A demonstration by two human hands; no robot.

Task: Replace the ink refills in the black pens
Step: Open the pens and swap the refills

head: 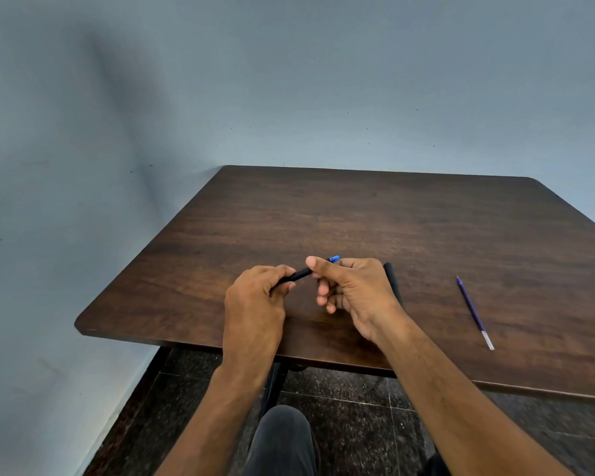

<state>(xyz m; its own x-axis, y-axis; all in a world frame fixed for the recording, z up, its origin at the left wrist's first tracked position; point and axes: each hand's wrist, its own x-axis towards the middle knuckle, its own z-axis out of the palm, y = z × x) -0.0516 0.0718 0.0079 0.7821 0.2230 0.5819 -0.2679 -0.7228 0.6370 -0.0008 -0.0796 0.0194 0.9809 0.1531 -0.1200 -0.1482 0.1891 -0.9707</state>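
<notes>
Both of my hands hold one black pen (298, 275) just above the dark wooden table (358, 214). My left hand (255, 304) grips its near end in a fist. My right hand (344, 286) pinches its far end with thumb and fingers, where a blue tip (334, 259) sticks out past the thumb. A second black pen piece (392, 280) lies on the table, partly hidden behind my right hand. A purple ink refill (473, 310) with a clear end lies loose on the table to the right, apart from both hands.
The table stands against a pale blue wall (289, 80) at its far edge and close to the wall on its left. Its near edge runs under my forearms. Below are a dark speckled tile floor (358, 424) and my knee (282, 441).
</notes>
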